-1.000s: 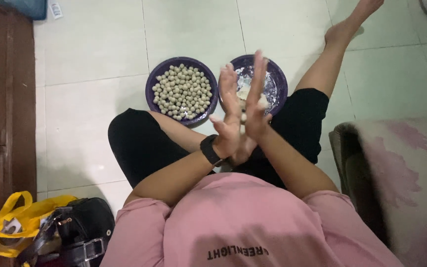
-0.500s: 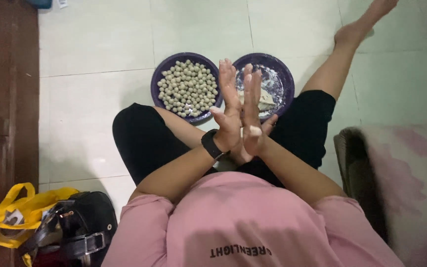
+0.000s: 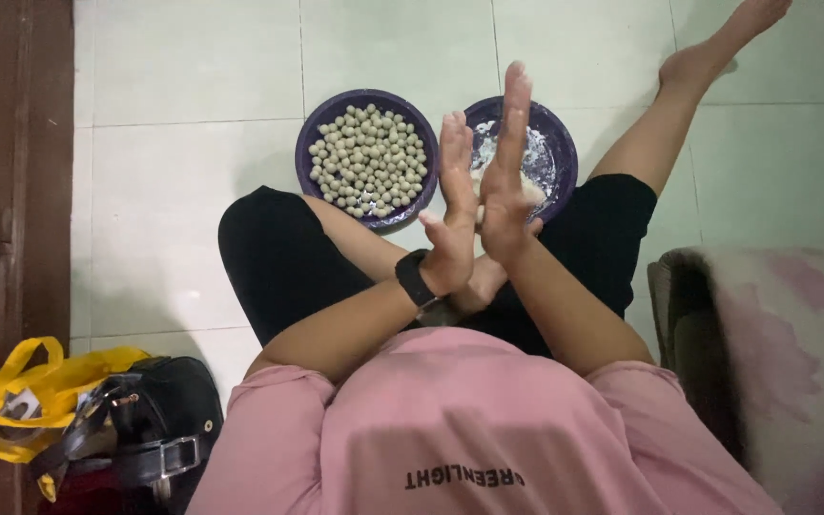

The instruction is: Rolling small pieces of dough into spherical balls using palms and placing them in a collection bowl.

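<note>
Since half a second back, the right hand (image 3: 507,181) has slid forward, so its fingertips now reach past the far rim of the right-hand bowl, while the left hand (image 3: 454,215) sits lower and further back. Half a second ago the fingertips were about level. Palms are pressed flat against each other, fingers straight and together, no curl at all. Whatever is between them is hidden right now, so I can't tell if a bit of dough is in there.

Stuff around: two purple bowls sit side by side on the pale tiled floor (image 3: 183,210), rims touching or nearly so. The left bowl (image 3: 309,143) is full of small round beige dough balls (image 3: 369,162). The right bowl (image 3: 562,153) is dusted with white flour and has a pale lump of dough (image 3: 529,191) in it, though the raised hands cover a good part of that bowl, so most of the lump is blocked from view.

A black smartwatch (image 3: 417,279) is on the left wrist. The person sits on the floor in a pink shirt (image 3: 469,429) and black shorts, one bare leg stretched out to the upper right. Off to the lower left there's a black bag (image 3: 159,429) with a yellow bag (image 3: 11,401) just beside it, next to a dark wooden door (image 3: 2,172). A pink floral cushion (image 3: 793,343) sits at the right edge.
</note>
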